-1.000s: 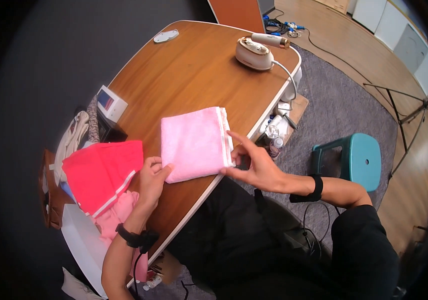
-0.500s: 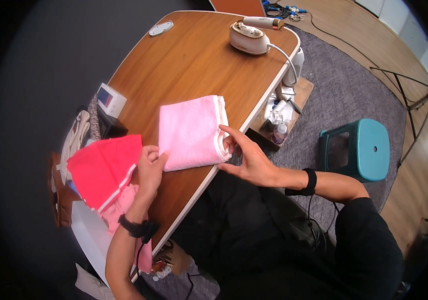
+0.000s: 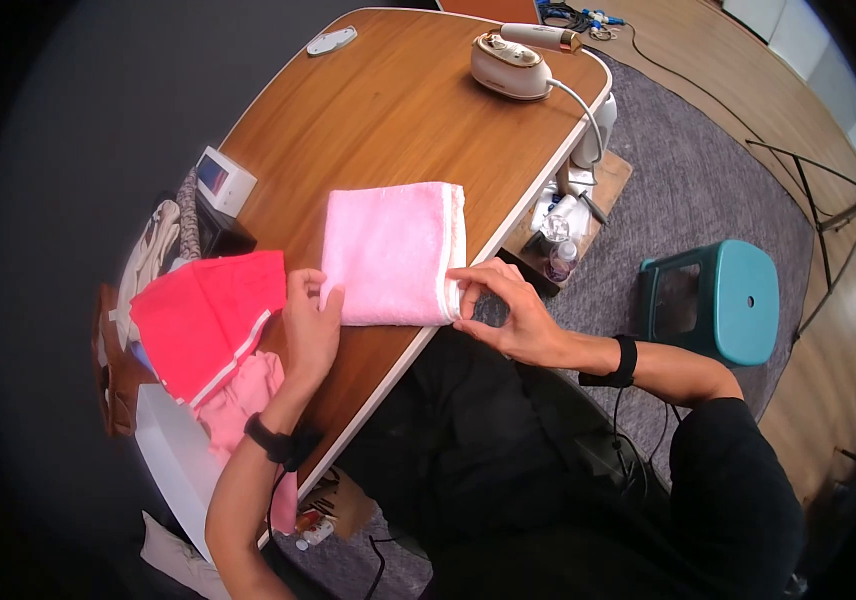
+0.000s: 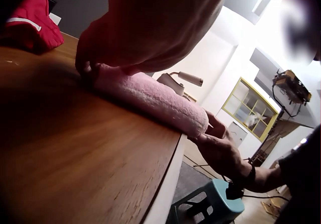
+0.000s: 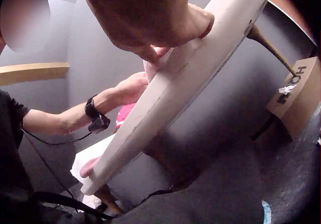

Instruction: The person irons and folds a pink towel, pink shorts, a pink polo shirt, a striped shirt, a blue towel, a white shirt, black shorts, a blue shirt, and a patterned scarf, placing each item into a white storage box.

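A folded pink towel (image 3: 388,255) with white trim along its right side lies on the wooden table (image 3: 368,110), close to the near edge. At its near left corner, my left hand (image 3: 312,322) pinches the side, thumb over the top. My right hand (image 3: 528,318) holds the trimmed near right corner between thumb and forefinger, the wrist out past the table edge. From the left wrist view, the towel (image 4: 155,101) shows a thick, rounded fold facing me, with a hand at each end.
Red cloth (image 3: 210,318) with a white stripe lies left of my left hand, over lighter pink cloth (image 3: 243,405). A white box (image 3: 225,182) stands behind it. A cream handheld iron (image 3: 510,65) sits at the far right. Beside the table is a teal stool (image 3: 738,300).
The right hand's fingers have shifted from the towel's layered right side to pinching its near right corner. The towel has turned slightly and its edges look straighter. The left hand stays at its corner.
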The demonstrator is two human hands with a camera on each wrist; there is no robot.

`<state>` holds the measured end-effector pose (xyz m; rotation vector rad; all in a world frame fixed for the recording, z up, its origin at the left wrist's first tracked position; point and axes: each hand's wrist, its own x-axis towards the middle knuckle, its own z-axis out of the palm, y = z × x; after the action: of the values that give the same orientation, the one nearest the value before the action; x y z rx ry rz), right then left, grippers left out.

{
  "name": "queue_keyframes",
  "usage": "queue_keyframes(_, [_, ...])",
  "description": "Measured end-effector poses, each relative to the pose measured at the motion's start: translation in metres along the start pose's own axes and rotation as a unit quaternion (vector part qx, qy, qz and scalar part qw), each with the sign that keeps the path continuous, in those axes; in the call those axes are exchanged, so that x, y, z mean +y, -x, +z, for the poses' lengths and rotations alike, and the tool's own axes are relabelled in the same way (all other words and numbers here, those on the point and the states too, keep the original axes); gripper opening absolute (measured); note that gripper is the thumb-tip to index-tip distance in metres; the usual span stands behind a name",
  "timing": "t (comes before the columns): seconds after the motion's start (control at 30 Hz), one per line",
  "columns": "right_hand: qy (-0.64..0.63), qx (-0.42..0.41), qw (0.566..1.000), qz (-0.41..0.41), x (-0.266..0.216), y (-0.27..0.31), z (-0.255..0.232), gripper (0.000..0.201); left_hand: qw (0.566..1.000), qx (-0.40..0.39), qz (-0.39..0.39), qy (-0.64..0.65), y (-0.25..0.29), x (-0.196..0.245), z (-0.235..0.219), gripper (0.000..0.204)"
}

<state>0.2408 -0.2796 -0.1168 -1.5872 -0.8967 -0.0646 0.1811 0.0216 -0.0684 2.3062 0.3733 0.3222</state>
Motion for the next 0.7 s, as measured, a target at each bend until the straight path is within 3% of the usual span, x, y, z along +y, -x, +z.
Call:
queue_keyframes(0.1, [-0.029, 0.038, 0.998, 0.028, -0.009, 0.001, 0.002, 0.061, 0.974, 0.056, 0.15, -0.163, 0.005, 0.023, 0.001, 0.028])
queue_keyframes(0.2, [-0.009, 0.081, 0.996, 0.026, -0.008, 0.002, 0.004, 0.052, 0.933, 0.05, 0.273, -0.228, 0.016, 0.074, 0.005, 0.035])
queue_keyframes(0.3, [0.013, 0.032, 0.998, 0.046, -0.009, 0.003, 0.007, 0.046, 0.913, -0.064, 0.333, -0.229, 0.016, 0.091, 0.024, 0.043])
queue_keyframes(0.4, [0.005, -0.027, 0.993, 0.111, -0.015, 0.004, 0.008, 0.036, 0.907, -0.107, 0.333, -0.236, 0.008, 0.081, 0.047, 0.052])
queue_keyframes(0.47, [-0.013, -0.075, 0.984, 0.162, -0.012, 0.01, 0.007, 0.032, 0.916, -0.142, 0.292, -0.234, 0.007, 0.075, 0.053, 0.061])
queue_keyframes(0.5, [-0.023, -0.065, 0.987, 0.144, -0.011, 0.01, 0.007, 0.025, 0.917, -0.145, 0.288, -0.237, 0.008, 0.073, 0.055, 0.063])
queue_keyframes(0.6, [-0.031, -0.029, 0.998, -0.038, 0.009, 0.012, 0.008, 0.026, 0.913, -0.159, 0.277, -0.256, 0.01, 0.07, 0.056, 0.068])
queue_keyframes(0.7, [0.036, -0.096, 0.991, -0.081, 0.005, 0.008, -0.007, 0.017, 0.911, -0.158, 0.278, -0.26, 0.009, 0.07, 0.058, 0.075])
